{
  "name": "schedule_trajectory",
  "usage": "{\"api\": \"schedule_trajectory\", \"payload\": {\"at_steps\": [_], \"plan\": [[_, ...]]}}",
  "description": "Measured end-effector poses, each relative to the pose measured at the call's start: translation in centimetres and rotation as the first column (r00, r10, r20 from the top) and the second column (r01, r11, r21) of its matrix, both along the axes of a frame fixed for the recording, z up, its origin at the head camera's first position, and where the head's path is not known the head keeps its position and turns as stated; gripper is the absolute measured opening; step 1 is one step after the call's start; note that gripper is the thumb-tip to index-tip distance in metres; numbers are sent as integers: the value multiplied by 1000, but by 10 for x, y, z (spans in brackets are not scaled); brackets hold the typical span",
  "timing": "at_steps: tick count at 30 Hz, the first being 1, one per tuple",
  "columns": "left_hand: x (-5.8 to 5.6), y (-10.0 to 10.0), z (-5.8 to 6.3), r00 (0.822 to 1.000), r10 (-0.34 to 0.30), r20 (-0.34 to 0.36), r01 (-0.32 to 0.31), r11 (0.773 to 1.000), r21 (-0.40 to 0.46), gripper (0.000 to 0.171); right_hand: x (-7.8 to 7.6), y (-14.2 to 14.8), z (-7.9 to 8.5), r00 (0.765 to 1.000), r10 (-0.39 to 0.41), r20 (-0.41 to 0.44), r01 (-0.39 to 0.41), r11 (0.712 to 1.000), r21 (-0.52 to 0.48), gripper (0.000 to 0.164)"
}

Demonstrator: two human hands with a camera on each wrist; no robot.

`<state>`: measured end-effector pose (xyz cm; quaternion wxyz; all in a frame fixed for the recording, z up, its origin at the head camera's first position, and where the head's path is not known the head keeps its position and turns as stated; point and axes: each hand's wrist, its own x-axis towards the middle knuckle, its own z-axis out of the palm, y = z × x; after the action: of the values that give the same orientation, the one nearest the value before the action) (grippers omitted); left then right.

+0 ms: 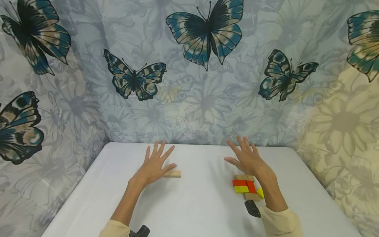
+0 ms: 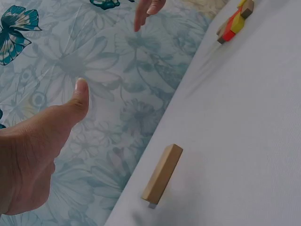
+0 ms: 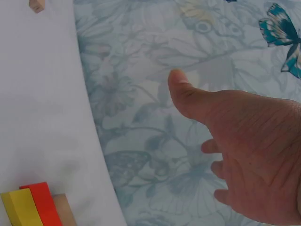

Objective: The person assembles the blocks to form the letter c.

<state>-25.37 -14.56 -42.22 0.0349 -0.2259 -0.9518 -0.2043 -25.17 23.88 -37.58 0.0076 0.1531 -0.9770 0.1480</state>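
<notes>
My left hand [image 1: 153, 168] is held over the white table with its fingers spread and nothing in its grasp. Below its thumb lies a plain wooden block [image 1: 173, 174], partly covered by the hand in the head view; the left wrist view shows the whole block [image 2: 162, 174]. With fingers also spread, my right hand [image 1: 248, 159] hovers above the table, holding nothing. Just under it sits a cluster of blocks: a red block [image 1: 239, 183], a yellow block [image 1: 241, 189] and plain wooden ones [image 1: 251, 197]. A yellow piece [image 1: 260, 193] is partly hidden by the right forearm.
The white tabletop [image 1: 201, 204] ends at the back against a wall covering [image 1: 207, 115] printed with flowers and butterflies. Black straps or mounts [image 1: 252, 208] are at both wrists, beside the cream sleeves [image 1: 281, 222].
</notes>
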Motion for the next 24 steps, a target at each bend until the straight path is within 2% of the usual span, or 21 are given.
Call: {"api": "schedule_trajectory", "payload": {"at_steps": [7,12,17,20,24], "plan": [[1,0,-5,999,-10,36,10,1000,-26,78,2,1,0,1000,13,4,-13,1000,-14,73],[3,1,-7,998,-19,59,19,1000,3,80,4,0,0,1000,22,21,-21,1000,-10,70],[4,2,-13,996,-14,86,11,999,33,81,8,0,-2,999,44,-22,-44,999,30,62],[4,3,-20,996,2,90,-6,999,49,78,9,3,-5,997,65,-47,-63,997,46,58],[4,4,-30,999,-4,39,1,998,62,67,10,6,-9,997,68,-20,-67,996,56,55]]}}
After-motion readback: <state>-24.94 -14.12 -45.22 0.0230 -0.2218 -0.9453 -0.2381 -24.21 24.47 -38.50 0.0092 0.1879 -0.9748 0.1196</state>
